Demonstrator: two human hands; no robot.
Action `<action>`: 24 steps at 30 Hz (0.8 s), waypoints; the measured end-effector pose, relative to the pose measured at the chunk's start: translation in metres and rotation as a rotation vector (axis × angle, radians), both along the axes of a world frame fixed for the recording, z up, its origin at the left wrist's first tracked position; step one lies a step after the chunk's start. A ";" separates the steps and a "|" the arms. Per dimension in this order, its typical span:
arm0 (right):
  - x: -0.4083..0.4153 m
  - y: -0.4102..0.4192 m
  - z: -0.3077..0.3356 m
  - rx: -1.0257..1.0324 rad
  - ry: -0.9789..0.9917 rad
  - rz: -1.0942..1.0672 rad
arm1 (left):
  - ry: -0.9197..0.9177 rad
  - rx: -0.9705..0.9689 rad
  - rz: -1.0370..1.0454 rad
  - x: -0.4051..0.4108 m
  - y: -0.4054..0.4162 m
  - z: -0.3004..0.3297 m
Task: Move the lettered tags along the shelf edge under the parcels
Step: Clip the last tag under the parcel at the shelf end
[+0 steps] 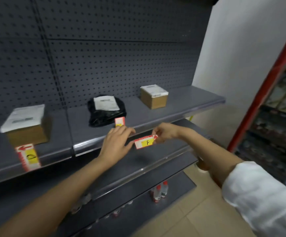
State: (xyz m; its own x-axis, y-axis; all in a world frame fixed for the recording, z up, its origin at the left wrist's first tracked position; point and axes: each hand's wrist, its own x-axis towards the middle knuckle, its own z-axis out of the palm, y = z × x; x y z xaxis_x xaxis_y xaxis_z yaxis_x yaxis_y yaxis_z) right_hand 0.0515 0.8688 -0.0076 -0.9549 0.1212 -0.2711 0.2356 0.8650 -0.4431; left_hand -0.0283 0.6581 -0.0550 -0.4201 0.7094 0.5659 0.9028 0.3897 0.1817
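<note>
My right hand [164, 132] pinches the right end of a red-and-white tag marked F [144, 142], held just below the shelf edge [90, 144]. My left hand [117, 142] rests on that edge with its thumb near the tag's left end; whether it touches the tag is unclear. A second tag [120, 121] stands behind my left fingers, in front of the black bag parcel [105, 110]. A third tag with a red arrow [29, 156] hangs on the edge below the left cardboard box [27, 124]. A smaller box [154, 95] sits to the right.
The grey pegboard back panel [104, 57] rises behind the shelf. A lower shelf [156, 161] runs underneath. Red-capped bottles [159, 191] stand on the bottom shelf. A white wall [241, 65] and a red rack post [262, 93] are to the right.
</note>
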 end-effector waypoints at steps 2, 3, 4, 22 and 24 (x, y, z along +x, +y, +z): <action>0.005 0.034 0.016 0.028 0.068 -0.038 | 0.016 0.002 0.014 -0.003 0.034 0.007; 0.005 0.050 0.022 0.050 0.092 -0.045 | 0.029 -0.007 0.025 -0.005 0.050 0.009; 0.005 0.065 0.028 0.076 0.111 -0.045 | 0.045 -0.021 0.037 -0.007 0.065 0.010; -0.020 0.215 0.037 0.224 0.428 0.020 | 0.201 -0.287 0.269 0.003 0.238 -0.003; -0.021 0.220 0.036 0.153 0.466 0.025 | 0.186 -0.289 0.282 0.002 0.240 -0.003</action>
